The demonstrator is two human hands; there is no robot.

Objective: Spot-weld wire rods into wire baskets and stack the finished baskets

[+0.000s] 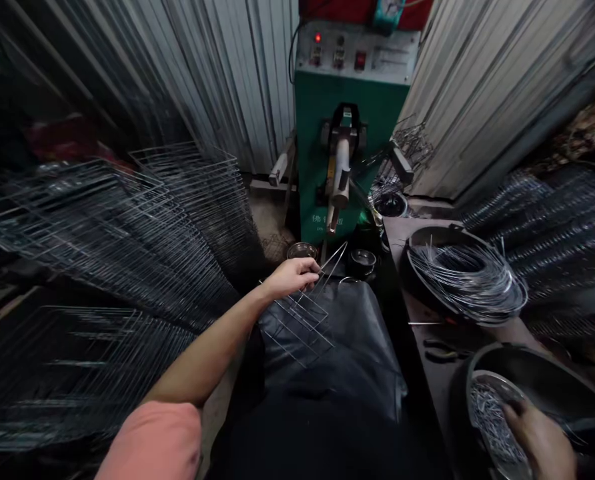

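Observation:
My left hand (293, 275) is closed on the top of a small wire rack (300, 320) that rests on the black apron over my lap. A bent wire handle of the rack pokes up towards the green welding machine (350, 127) just ahead. My right hand (540, 440) reaches into a metal bowl (482, 407) of short wire pieces at the lower right; its fingers are curled among the wires, and what they hold is hidden.
Tall stacks of finished wire racks (127, 227) fill the left side. A black pan of looped wires (465, 280) sits on the brown table (422, 320) at the right, with pliers (442, 350) beside it. Small round tins (362, 259) stand below the machine.

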